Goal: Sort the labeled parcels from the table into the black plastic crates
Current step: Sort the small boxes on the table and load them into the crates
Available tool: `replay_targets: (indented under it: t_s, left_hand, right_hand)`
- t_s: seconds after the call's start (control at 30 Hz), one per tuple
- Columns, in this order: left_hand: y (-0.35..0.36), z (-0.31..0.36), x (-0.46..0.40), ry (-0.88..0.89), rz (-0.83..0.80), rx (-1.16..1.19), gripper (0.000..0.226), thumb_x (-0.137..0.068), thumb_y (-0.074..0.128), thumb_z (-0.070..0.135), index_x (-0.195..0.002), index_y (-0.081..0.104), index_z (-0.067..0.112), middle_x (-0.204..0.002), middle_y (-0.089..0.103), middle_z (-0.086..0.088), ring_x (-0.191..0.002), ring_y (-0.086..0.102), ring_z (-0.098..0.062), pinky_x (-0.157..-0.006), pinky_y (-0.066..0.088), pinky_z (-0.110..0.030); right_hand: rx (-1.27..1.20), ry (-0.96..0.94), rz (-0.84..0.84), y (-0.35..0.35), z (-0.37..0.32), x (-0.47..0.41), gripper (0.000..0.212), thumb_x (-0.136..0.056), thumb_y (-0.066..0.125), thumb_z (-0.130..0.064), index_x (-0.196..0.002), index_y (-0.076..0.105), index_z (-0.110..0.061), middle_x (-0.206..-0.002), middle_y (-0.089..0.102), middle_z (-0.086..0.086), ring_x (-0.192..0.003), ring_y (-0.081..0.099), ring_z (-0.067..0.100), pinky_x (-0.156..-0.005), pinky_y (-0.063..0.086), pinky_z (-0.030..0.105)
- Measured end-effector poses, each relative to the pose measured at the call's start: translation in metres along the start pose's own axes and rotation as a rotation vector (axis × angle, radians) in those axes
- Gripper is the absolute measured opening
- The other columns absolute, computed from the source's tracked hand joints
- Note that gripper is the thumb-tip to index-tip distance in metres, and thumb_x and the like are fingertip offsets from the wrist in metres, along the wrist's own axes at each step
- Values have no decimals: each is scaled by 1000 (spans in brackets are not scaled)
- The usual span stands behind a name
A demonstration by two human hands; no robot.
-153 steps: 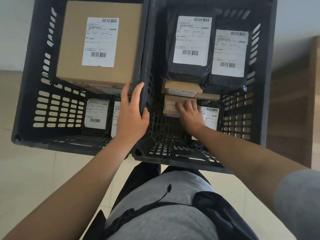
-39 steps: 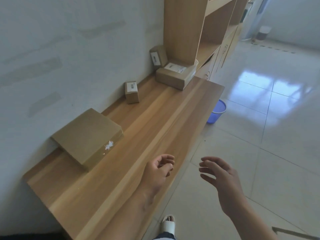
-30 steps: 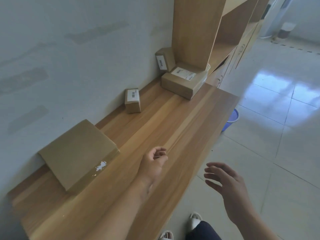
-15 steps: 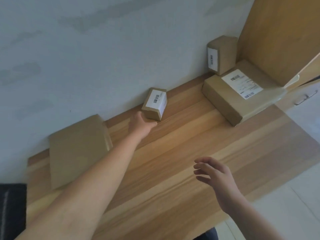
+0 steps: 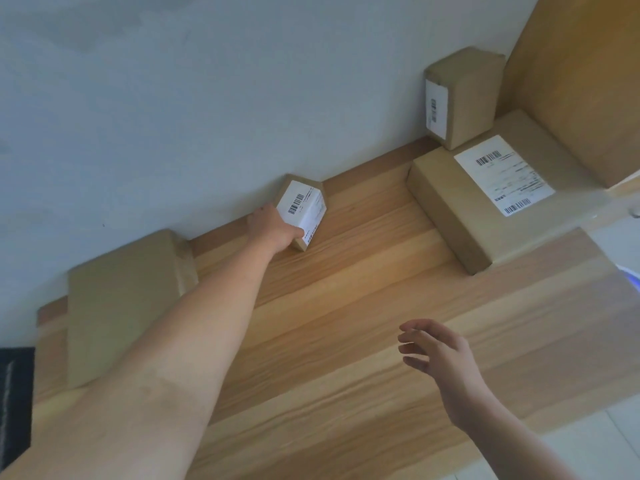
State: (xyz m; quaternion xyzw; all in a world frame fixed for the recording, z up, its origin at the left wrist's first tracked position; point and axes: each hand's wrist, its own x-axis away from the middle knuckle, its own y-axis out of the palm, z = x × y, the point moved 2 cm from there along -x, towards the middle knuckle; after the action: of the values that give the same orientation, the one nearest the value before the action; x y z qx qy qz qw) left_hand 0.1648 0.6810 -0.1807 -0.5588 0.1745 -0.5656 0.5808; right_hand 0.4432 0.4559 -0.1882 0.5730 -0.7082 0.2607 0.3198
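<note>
The long pale wooden table (image 5: 346, 327) has a broad bare band along its near edge, open for a hand to pass from side to side, and the right hand (image 5: 440, 355) hovers over it with fingers loosely spread. Along the grey wall (image 5: 207, 98) the way is narrower: a flat unlabeled brown cardboard box (image 5: 121, 299) blocks the left end, and the left hand (image 5: 273, 226) grips a small labeled brown carton (image 5: 303, 211) tilted against the wall. On the right, a wide flat labeled cardboard box (image 5: 485, 202), an upright labeled carton (image 5: 460, 98) behind it and the wooden shelf side panel (image 5: 581, 81) close off the far corner.
</note>
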Motion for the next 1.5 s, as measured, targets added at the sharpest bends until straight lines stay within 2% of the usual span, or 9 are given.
replay_targets:
  t_s: [0.17,0.3,0.43,0.53,0.87,1.07,1.2,1.33,1.5]
  left_hand:
    - [-8,-25,65,-75,-114,524,63,-76,89,19,-129,55,19,-122,65,4,-110,62,-18,-79,46,-27]
    - [-24,-48,145,-88,-297,913,75,-76,88,23,-142,54,17,-131,68,3,-116,62,-14,-116,39,-45]
    - [-42,-67,214,18,-414,1238,66,-74,78,28,-137,63,19,-128,73,1,-115,66,-17,-111,43,-37]
    - [-42,-86,254,81,-447,1346,50,-80,75,30,-129,67,22,-121,75,5,-103,70,-9,-106,43,-34]
    - [-59,-167,328,224,-430,1383,68,-82,76,21,-145,52,11,-137,69,-3,-131,62,-16,-100,42,-28]
    - [-107,-241,352,284,-136,1407,118,-48,97,58,-151,44,36,-143,63,5,-135,56,-10,-106,40,-34]
    - [-146,-291,370,461,1,1240,92,-58,89,70,-141,52,56,-144,59,15,-137,53,-4,-112,42,-40]
    - [-158,-318,391,596,-97,1171,86,-75,85,58,-150,47,44,-154,53,8,-143,50,-20,-115,39,-58]
    - [-151,-331,414,614,-244,1238,88,-68,92,52,-146,54,37,-146,61,-5,-131,61,-30,-97,58,-41]
  right_hand:
    - [-5,-55,-41,12,-20,10,9,-98,69,-11,-95,77,-13,-87,75,7,-83,71,20,-78,56,36]
    - [-38,-149,-115,37,-40,34,19,-94,76,-24,-113,74,-21,-106,76,6,-94,73,21,-78,56,33]
    - [-125,-258,-246,77,-44,79,68,-69,89,-48,-132,65,-43,-122,72,-5,-115,70,17,-90,57,38]
    - [-186,-331,-354,113,-28,111,73,-68,87,-50,-136,60,-52,-135,69,-6,-124,66,15,-98,54,42]
    - [-150,-492,-391,165,7,188,69,-80,83,-26,-142,56,-37,-129,72,8,-120,70,24,-107,51,54]
    - [-14,-578,-421,175,-4,232,77,-74,80,-19,-145,56,-34,-121,76,6,-113,73,25,-81,61,37]
    - [104,-640,-509,177,-7,267,75,-72,80,-20,-143,59,-31,-124,75,9,-115,72,30,-86,58,44]
    - [205,-676,-638,179,1,300,69,-75,79,-22,-141,61,-31,-127,74,11,-115,72,34,-88,59,45]
    - [263,-676,-676,181,20,327,65,-78,78,-30,-141,61,-30,-128,74,11,-114,73,34,-83,62,37]
